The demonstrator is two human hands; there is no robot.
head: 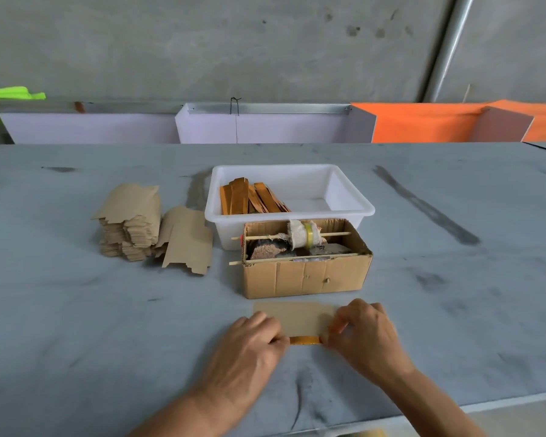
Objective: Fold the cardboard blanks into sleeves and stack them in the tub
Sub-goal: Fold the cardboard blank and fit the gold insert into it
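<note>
A wide grey desk (108,326), smudged with dark streaks, is seen to carry everything. Behind its far edge, pale lilac panels (265,127) and orange panels (423,124) are ranged against a concrete wall (202,42).

Near the middle of the desk a white plastic tub (347,197) is placed, and folded orange-brown sleeves (249,198) are leaned together in its left part. Touching the tub's near wall, an open cardboard box (306,275) is set; two thin wooden sticks (293,236) are laid across its top, and a cloth-wrapped roll (301,234) banded with yellow tape is carried on the farther stick.

Left of the tub, a tall pile of brown cardboard blanks (130,222) is stacked, with a few loose blanks (186,241) slipped against its right side.

Just in front of the box, one blank (293,318) is laid flat on the desk. Its near edge is folded up, so that a glossy orange strip (305,340) is shown between the hands. The left end of this fold is pressed by the left hand (252,348), fingers curled onto it in a pinching grip. The right end is pinched by the right hand (366,332), thumb and bent fingers closed on the card.
</note>
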